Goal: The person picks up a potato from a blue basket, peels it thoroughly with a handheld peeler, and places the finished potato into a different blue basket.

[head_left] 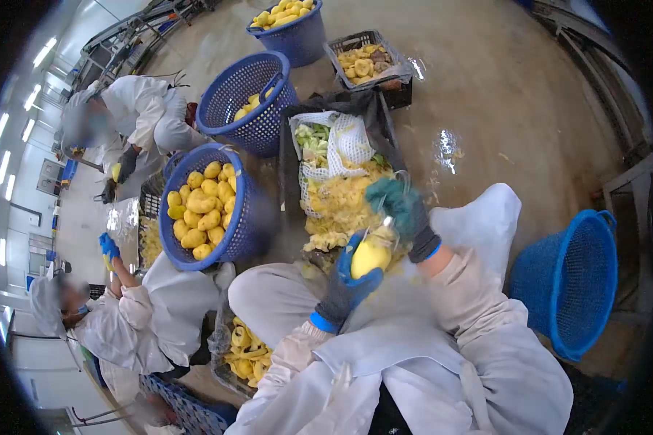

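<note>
My left hand (345, 286), in a grey and blue glove, is wrapped round a smooth yellow potato (371, 259) above my lap. My right hand (399, 206), in a green glove with a dark cuff, is closed at the potato's far end. A thin shiny peeler (389, 222) shows between its fingers and the potato, partly hidden and smeared by motion. Just beyond both hands, a black crate (289, 170) holds a heap of pale yellow peelings (345, 203), green scraps and white foam netting (348, 145).
A blue basket of yellow potatoes (203, 206) stands at left, with more baskets (228, 101) behind. A blue basket (569, 283) is at right. Crates of peelings (247, 355) and pieces (366, 64) lie around. Co-workers (141, 312) in white sit at left; the floor is wet.
</note>
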A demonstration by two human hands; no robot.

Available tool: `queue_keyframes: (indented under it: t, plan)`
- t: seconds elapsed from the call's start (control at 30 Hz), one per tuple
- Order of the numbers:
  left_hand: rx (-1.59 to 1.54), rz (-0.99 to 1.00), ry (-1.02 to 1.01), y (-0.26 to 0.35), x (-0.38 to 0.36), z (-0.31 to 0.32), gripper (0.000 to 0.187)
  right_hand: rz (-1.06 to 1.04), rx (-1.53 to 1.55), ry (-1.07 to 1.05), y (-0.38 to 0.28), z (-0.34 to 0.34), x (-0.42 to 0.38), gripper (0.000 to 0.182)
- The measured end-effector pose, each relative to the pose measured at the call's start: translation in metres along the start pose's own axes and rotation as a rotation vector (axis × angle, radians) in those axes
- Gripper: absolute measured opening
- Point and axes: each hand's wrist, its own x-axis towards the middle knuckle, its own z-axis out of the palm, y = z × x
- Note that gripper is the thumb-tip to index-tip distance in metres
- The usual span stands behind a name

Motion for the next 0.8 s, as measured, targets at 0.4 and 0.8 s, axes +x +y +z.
queue_keyframes:
  t: [0.4, 0.8]
  plan:
    - [0.322, 0.199, 0.02, 0.002, 0.002, -0.003, 0.077, 0.282, 0.454, 0.188, 0.041, -0.041, 0.012, 0.023]
    - [0.251, 0.27, 0.141, 0.001, 0.003, -0.005, 0.079, 0.412, 0.371, 0.131, -0.026, 0.02, -0.015, 0.028]
